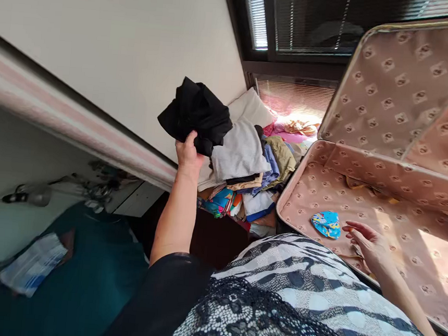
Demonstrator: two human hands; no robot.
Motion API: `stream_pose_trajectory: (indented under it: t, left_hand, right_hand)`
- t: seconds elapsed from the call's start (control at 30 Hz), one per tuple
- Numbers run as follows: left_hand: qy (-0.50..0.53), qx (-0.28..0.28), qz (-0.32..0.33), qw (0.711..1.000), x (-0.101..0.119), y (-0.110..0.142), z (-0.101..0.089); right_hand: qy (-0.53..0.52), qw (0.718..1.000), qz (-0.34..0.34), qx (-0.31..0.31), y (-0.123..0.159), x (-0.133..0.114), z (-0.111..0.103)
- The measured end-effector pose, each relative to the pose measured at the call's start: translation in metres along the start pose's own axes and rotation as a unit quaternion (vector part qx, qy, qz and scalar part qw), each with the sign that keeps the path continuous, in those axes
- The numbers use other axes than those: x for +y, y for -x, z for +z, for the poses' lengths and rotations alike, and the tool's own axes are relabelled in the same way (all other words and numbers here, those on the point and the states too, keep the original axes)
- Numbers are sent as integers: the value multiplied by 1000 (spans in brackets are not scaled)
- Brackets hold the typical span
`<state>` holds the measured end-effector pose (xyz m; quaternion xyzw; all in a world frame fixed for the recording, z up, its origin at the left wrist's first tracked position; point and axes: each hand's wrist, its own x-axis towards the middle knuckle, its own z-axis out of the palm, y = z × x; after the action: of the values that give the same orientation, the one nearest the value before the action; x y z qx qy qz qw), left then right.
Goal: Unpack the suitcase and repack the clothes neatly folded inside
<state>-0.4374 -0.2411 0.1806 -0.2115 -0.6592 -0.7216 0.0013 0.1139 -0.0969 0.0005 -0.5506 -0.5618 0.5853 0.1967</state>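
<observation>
My left hand [188, 152] is raised and closed on a crumpled black garment [195, 114], held up in front of the white wall. My right hand [366, 240] reaches into the open suitcase [384, 174], fingers loosely spread and holding nothing, just right of a small blue patterned cloth [326, 223] lying on the pink lining. Behind my left hand rises a pile of folded clothes [244, 162], grey, white, olive and bright prints.
The suitcase lid [407, 84] stands upright against a window with blinds [319, 19]. A pillow [251, 106] lies beyond the pile. At lower left a teal surface [93, 271] bears a clear plastic packet [30, 270]. My patterned top fills the bottom.
</observation>
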Motion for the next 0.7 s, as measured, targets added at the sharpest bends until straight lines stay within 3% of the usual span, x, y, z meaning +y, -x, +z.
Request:
stream_pose_trajectory:
  t: [0.07,0.13,0.23,0.33,0.5,0.57,0.7]
  left_hand:
    - [-122,66,60,988,5,-16,-26]
    - [-264,108,97,954,5,-24,-53]
    - [-439,100,83,889,-14,-13,-82]
    - [-544,34,34,838,-58,22,-91]
    - [-646,-192,-127,728,-134,83,-85]
    - [-659,-224,-157,700,-145,90,-88]
    - [-650,-250,-165,699,-129,78,-101]
  right_hand:
    - [21,1000,-5,-15,-4,-6,4]
    - [31,999,-10,-21,-8,-12,11]
    - [27,999,-7,-23,-15,-25,25]
    - [29,998,-4,-56,-19,-40,40]
    - [49,994,-7,-101,-22,-57,60]
    - [46,993,-5,-105,-24,-58,64]
    - [50,991,-21,-125,-31,-59,67]
